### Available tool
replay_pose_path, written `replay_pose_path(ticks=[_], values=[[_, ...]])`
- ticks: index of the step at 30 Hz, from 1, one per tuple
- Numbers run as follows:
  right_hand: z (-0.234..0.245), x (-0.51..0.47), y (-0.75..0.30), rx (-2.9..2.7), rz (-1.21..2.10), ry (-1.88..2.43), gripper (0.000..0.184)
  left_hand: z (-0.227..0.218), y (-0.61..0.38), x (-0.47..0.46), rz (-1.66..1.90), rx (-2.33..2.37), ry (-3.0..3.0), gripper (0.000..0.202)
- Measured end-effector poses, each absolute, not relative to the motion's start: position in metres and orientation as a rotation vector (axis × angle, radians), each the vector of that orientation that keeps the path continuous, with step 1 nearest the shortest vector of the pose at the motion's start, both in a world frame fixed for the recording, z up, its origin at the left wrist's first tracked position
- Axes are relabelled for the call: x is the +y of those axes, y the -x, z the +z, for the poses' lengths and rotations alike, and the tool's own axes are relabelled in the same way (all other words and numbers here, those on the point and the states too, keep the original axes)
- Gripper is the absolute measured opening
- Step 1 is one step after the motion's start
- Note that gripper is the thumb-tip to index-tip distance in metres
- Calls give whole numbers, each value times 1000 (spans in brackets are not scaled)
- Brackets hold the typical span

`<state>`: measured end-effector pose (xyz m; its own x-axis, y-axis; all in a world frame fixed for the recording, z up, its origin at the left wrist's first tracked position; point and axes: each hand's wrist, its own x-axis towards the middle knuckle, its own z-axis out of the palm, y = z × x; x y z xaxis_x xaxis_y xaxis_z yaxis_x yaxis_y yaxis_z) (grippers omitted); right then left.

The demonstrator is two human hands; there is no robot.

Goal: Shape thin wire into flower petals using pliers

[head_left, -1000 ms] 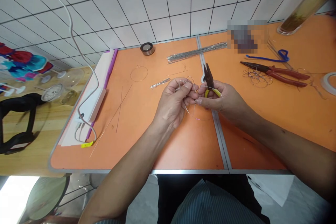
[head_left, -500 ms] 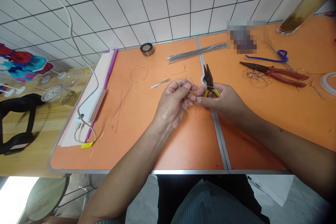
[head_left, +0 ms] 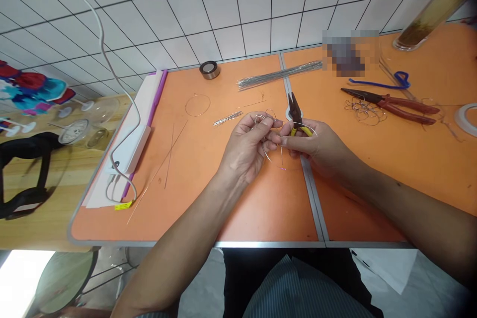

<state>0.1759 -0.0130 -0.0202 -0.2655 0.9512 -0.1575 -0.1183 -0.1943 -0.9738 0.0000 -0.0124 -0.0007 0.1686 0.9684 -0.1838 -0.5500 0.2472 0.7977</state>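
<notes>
Over the middle of the orange table (head_left: 208,198), my left hand (head_left: 246,146) pinches a bent piece of thin silver wire with several loops (head_left: 269,151). My right hand (head_left: 316,146) meets it fingertip to fingertip. It holds small yellow-handled pliers (head_left: 297,115) whose black jaws point away from me, and its fingers also pinch the same wire. Both hands are closed.
A bundle of straight wires (head_left: 278,74) and a tape roll (head_left: 209,69) lie at the back. Red-handled pliers (head_left: 395,102), coiled wire (head_left: 363,109) and a blue cord (head_left: 387,81) sit right. A wire ring (head_left: 198,105), loose wires and a white power strip (head_left: 132,146) lie left.
My hands have stayed nearly in place. The wire loop under my fingers has turned slightly and now hangs lower, and the pliers' jaws have tilted a little to the left.
</notes>
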Motion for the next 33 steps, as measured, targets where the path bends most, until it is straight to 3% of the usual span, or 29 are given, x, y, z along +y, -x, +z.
replay_pose_path(ticks=[27, 33], values=[[-8, -23, -172, -1215, 1503, 1115, 35, -2, 0, -11, 1223, 808, -716, 16], [-9, -19, -179, -1445, 1390, 1176, 26, 1, 0, -11, 1240, 820, -744, 20]])
